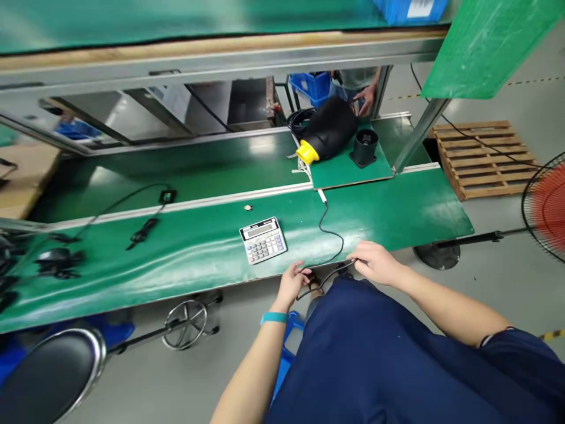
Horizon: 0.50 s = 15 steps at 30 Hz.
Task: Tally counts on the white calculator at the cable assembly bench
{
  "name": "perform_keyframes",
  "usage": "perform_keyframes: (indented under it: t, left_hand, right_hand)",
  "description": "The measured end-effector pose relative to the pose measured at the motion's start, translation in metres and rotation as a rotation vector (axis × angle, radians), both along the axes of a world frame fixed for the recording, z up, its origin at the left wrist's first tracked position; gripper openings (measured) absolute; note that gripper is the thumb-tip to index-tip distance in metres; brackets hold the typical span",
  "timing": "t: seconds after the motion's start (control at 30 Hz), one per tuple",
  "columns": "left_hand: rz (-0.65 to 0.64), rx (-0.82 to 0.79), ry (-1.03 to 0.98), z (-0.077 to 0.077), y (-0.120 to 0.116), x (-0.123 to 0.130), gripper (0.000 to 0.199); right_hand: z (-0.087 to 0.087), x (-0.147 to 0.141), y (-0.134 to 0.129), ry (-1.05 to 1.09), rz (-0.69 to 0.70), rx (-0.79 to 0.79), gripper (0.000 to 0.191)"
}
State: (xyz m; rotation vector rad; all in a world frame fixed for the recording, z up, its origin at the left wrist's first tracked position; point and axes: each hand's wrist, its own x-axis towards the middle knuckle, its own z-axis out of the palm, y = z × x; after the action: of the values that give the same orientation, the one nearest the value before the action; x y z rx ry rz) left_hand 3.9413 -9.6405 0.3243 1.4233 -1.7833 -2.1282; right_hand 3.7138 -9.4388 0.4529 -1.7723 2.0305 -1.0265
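A thin black cable (343, 239) runs from a white connector (322, 196) on the green workbench down to the front edge. My left hand (291, 284) is at that edge, fingers curled around part of the cable. My right hand (374, 262) pinches the cable farther right, and a loose length hangs between both hands in front of my dark blue shirt. A calculator (263, 240) lies on the bench just beyond my left hand. Behind it is a small pale piece (248, 207) too small to name.
A black bulb-shaped object with a yellow neck (308, 152) and a black square-based cup (365, 147) stand on a raised board. Black adapters with cables (145, 231) lie left. A stool (53, 377), a fan (547, 206) and a pallet (485, 156) surround the bench. Opposite is another person's hand (366, 99).
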Motion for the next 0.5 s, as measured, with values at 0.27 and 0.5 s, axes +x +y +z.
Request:
perform_keyframes:
  t: [0.27, 0.5]
  left_hand:
    - [-0.290, 0.075, -0.009, 0.067, 0.046, 0.046, 0.045]
    - [-0.269, -0.021, 0.231, 0.154, 0.051, 0.095, 0.027]
  right_hand:
    - [-0.043, -0.003, 0.009, -0.047, 0.045, 0.379, 0.037]
    - [-0.089, 0.058, -0.052, -0.121, 0.624, 0.559, 0.055]
